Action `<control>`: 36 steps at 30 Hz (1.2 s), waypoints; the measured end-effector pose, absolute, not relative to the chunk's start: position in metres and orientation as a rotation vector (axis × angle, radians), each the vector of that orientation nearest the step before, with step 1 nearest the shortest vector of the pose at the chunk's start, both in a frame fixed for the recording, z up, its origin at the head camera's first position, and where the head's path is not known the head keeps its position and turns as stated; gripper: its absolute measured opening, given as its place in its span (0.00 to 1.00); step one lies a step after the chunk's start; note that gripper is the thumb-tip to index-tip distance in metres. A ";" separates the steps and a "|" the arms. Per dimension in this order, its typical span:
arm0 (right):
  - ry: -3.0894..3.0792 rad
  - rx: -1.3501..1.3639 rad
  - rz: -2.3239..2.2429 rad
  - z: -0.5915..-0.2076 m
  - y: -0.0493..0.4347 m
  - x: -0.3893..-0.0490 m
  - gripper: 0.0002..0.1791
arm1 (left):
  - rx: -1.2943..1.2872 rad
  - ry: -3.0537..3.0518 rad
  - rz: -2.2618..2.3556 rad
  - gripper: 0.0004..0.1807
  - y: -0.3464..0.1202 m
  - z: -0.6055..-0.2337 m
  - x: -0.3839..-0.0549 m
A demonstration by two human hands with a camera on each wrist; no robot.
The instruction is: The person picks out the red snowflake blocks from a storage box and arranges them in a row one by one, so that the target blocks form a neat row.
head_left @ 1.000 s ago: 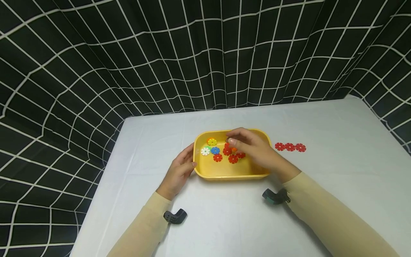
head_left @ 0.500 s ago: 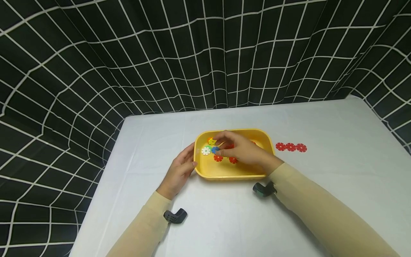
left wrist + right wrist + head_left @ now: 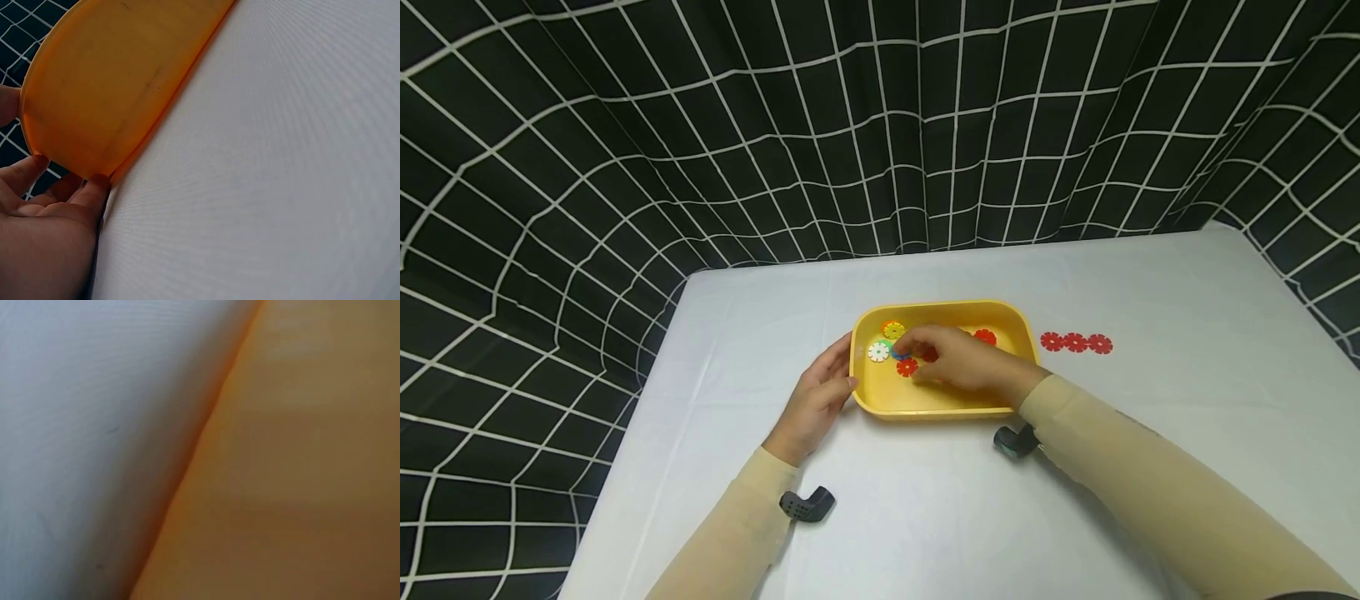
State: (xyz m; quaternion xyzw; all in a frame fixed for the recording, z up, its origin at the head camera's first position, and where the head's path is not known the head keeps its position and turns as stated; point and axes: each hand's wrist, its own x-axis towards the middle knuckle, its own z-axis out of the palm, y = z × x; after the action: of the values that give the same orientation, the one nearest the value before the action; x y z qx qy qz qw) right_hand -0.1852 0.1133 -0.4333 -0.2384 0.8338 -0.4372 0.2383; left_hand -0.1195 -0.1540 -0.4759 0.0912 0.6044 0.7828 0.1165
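Note:
A shallow yellow plastic tray (image 3: 940, 412) lies on the table with several notched plastic discs inside. My left hand (image 3: 816, 408) holds the tray's left end, its thumb at the front corner; in the left wrist view its fingertips (image 3: 95, 187) press the outer wall. Inside the tray my right hand (image 3: 958, 358) reaches down over the discs, thumb and forefinger apart. Nearest those fingers are a blue disc (image 3: 898, 353), partly covered, and a red disc (image 3: 907, 367). A white disc (image 3: 878, 352) and a yellow disc (image 3: 893, 331) lie further left. The right wrist view shows only the tray's wall (image 3: 300, 456), blurred.
Right of the tray, red discs joined in a row (image 3: 1076, 342) lie flat on the white tablecloth (image 3: 910, 508). A black curtain with white grid lines (image 3: 820, 125) hangs behind and at both sides of the table.
My right hand has moved left and lower within the tray, from its right half toward the blue and red discs. The left hand keeps its place on the tray.

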 end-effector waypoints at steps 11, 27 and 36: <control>2.350 -0.695 -1.127 -0.436 0.110 -0.185 0.23 | 0.279 1.795 2.276 0.38 -0.154 -0.476 -0.119; 2.375 -0.716 -1.129 -0.437 0.109 -0.184 0.24 | 0.281 1.797 2.271 0.38 -0.154 -0.475 -0.119; 2.419 -0.767 -1.037 -0.438 0.107 -0.184 0.19 | 0.243 1.817 2.257 0.38 -0.153 -0.473 -0.119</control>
State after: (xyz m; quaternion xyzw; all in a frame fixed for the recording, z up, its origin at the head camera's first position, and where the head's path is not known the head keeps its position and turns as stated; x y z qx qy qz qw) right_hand -0.1841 0.1069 -0.4381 -0.2743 0.8647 -0.3708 0.1988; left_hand -0.1190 -0.1529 -0.4735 0.0831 0.6206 0.7709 0.1168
